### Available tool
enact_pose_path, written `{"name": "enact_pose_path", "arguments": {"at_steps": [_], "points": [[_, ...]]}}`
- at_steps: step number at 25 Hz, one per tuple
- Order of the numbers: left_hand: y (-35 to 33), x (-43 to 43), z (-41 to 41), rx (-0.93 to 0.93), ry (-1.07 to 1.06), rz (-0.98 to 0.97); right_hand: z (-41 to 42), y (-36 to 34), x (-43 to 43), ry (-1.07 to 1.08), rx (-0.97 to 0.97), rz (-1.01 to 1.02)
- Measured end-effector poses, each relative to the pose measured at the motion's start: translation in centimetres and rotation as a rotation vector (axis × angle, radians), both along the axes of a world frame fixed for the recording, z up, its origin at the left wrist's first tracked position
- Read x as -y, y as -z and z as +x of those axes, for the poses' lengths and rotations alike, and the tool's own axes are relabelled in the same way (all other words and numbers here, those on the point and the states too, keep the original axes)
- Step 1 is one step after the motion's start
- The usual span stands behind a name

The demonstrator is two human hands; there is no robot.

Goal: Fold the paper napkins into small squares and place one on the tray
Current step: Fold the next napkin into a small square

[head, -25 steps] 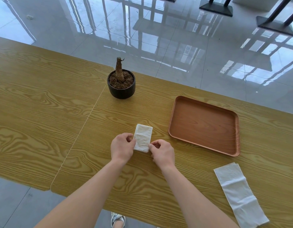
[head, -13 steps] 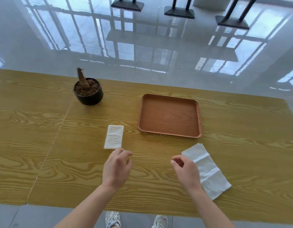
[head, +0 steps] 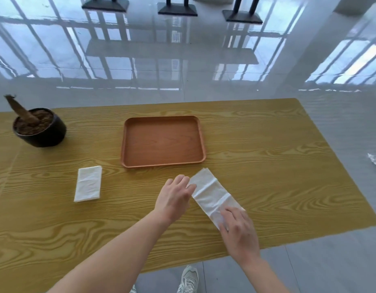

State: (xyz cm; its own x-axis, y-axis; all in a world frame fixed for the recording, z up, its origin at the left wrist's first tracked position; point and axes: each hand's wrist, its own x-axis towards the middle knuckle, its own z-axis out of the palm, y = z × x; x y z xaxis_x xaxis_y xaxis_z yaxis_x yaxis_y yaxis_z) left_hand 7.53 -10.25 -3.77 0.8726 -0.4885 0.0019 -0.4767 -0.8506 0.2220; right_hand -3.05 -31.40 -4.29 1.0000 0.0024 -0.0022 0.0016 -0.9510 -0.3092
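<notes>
A folded white napkin (head: 88,184) lies flat on the wooden table (head: 267,166), left of and below the brown tray (head: 163,142), which holds nothing. A long, unfolded white napkin strip (head: 211,194) lies diagonally just below the tray's right corner. My left hand (head: 175,196) rests with spread fingers on the strip's upper left end. My right hand (head: 238,230) covers the strip's lower right end, fingertips touching the paper. Neither hand has lifted the strip.
A black pot (head: 40,129) with soil and a bare stump stands at the far left of the table. The table's right edge runs close to the strip. A crumpled white scrap (head: 374,162) lies on the glossy floor at right. Shoes (head: 189,280) show below the table's near edge.
Both hands left the folded napkin and moved right to the unfolded strip; they now touch its two ends. The view has swung right, so the pot and folded napkin sit further left.
</notes>
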Motion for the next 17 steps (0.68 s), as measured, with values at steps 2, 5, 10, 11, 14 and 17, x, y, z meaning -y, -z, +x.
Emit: {"name": "enact_pose_path", "arguments": {"at_steps": [2,5,10,11,14,17], "points": [[0.3,0.4,0.8,0.0,0.031,0.091,-0.7,0.4,0.5,-0.019,0.008,0.012],[0.5,0.4,1.9,0.013,0.064,0.147,-1.3,0.8,1.3,-0.033,0.0,0.033],[1.1,-0.4,2.4,0.107,0.191,0.122,-1.4,1.4,1.6,-0.069,0.077,0.015],[1.2,-0.5,2.4,0.112,0.211,0.104,-1.2,1.4,1.6,-0.073,0.095,0.017],[1.0,-1.3,2.0,0.095,0.216,-0.004,-0.8,1.4,1.5,-0.059,0.129,0.062],[0.3,-3.2,0.9,0.027,0.112,-0.221,0.0,0.3,1.1,-0.043,0.17,0.201]]}}
